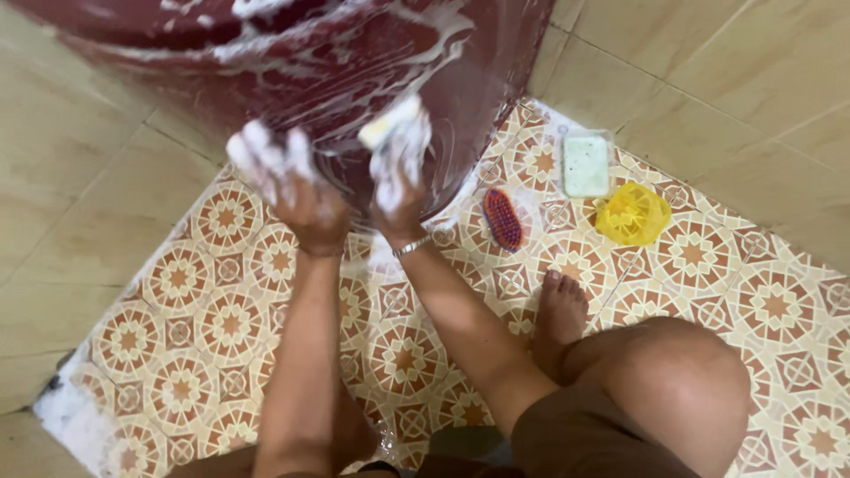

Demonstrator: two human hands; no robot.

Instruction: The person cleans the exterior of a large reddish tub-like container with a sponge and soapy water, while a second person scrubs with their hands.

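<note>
A large dark red plastic tub point(336, 53), streaked with white soap foam, is tilted in front of me at the top of the view. My left hand point(292, 190), coated in foam, presses flat with fingers spread against the tub's wall. My right hand point(398, 181), also foamy and wearing a thin bracelet at the wrist, grips a soapy yellow-and-white sponge point(394, 128) against the same wall.
On the patterned tile floor point(204, 327) to the right lie a red and blue scrubbing brush point(502, 219), a pale green soap bar in a clear dish point(586, 164) and a yellow mesh scrubber point(632, 214). My bare foot point(560, 310) and bent knee point(673, 381) are at lower right. Beige wall tiles surround the floor.
</note>
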